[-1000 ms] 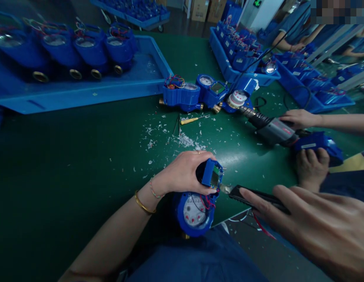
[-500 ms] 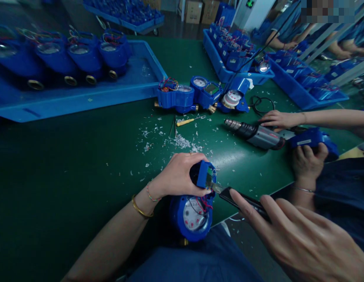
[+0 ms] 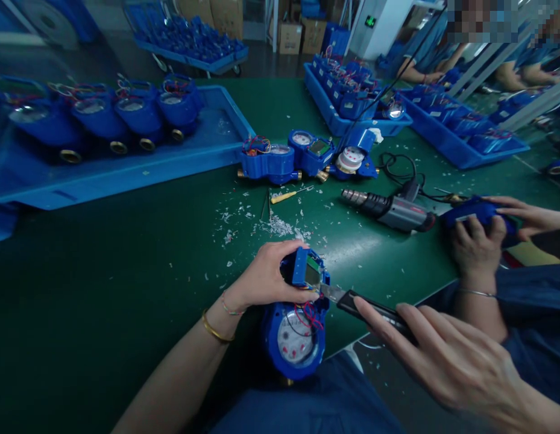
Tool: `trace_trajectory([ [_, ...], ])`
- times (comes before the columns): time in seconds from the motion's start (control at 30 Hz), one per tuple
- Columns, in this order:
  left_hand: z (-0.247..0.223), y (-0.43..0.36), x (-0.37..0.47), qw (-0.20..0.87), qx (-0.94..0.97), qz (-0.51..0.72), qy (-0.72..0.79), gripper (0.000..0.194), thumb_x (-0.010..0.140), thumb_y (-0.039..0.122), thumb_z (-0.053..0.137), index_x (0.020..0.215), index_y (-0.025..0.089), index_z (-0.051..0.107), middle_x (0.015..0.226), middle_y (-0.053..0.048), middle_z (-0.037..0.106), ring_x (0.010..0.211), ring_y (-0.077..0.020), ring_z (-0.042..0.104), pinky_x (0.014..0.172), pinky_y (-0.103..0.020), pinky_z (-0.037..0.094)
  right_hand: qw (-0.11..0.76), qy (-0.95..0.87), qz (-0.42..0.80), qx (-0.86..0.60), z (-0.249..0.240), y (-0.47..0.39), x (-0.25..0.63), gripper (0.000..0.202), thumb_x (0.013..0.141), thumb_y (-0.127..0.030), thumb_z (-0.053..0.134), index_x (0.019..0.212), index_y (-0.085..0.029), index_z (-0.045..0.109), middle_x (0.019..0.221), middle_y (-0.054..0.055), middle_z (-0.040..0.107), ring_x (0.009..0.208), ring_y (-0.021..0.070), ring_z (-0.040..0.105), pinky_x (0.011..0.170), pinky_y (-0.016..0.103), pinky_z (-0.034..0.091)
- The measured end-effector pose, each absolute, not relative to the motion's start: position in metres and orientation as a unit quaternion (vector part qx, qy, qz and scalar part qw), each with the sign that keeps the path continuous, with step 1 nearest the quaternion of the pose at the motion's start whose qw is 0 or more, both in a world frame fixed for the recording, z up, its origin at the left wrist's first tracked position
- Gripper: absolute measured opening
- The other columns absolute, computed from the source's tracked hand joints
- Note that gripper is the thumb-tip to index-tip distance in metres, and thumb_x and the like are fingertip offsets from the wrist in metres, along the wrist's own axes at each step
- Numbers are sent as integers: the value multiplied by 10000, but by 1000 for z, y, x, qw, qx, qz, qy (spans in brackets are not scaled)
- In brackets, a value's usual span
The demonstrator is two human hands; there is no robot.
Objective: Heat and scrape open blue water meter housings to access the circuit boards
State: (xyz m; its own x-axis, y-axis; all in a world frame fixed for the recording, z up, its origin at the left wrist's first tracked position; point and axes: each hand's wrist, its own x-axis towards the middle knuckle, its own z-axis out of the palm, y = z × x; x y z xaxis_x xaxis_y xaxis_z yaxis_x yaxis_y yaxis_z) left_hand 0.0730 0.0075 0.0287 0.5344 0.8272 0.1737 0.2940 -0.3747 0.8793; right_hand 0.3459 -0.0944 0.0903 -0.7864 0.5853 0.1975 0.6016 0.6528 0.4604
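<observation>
A blue water meter (image 3: 292, 337) with a round white dial and loose red wires lies at the table's near edge. My left hand (image 3: 273, 274) is closed around its upper housing, where a small green display (image 3: 313, 271) shows in a blue frame. In my right hand (image 3: 442, 343) is a black-handled utility knife (image 3: 374, 312), index finger along the handle. The knife's blade reaches the housing's right edge beside the display, close to my left thumb. Whether the blade touches the housing or the wires I cannot tell.
White scraps (image 3: 280, 226) and a yellow-handled screwdriver (image 3: 284, 197) lie ahead. A heat gun (image 3: 392, 211) rests to the right, near a co-worker's hands (image 3: 478, 247) on another blue meter. Several meters stand behind, beside a blue tray (image 3: 207, 154) and a crate (image 3: 329, 111).
The display frame has tilted so more of the green face shows, and the blade has moved slightly out from it. A co-worker's hand has left the heat gun for the other meter.
</observation>
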Motion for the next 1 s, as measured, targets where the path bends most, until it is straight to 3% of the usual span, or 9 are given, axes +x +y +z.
trace_trajectory([
  [0.57,26,7,73,448,744,345,355,519,634,435,869,1013,146,662,906,-44,694,794,-192,639,728,-316,512,23,-898,-289,-330,85,-106,343,545,910,-57,442,1444,-146,512,918,94,675,762,197,623,662,318,430],
  [0.83,26,7,73,457,725,364,365,500,626,433,880,964,154,638,828,-9,663,724,-165,602,675,-285,488,33,-897,-236,-372,88,-102,338,557,931,-65,380,1473,-164,459,795,27,589,625,139,566,582,287,411],
  [1.0,27,5,74,470,710,366,377,469,630,424,875,914,152,620,790,1,631,699,-155,569,636,-270,467,51,-886,-180,-424,86,-101,330,425,1016,-246,448,1437,-221,495,708,-31,511,521,96,547,480,267,338],
])
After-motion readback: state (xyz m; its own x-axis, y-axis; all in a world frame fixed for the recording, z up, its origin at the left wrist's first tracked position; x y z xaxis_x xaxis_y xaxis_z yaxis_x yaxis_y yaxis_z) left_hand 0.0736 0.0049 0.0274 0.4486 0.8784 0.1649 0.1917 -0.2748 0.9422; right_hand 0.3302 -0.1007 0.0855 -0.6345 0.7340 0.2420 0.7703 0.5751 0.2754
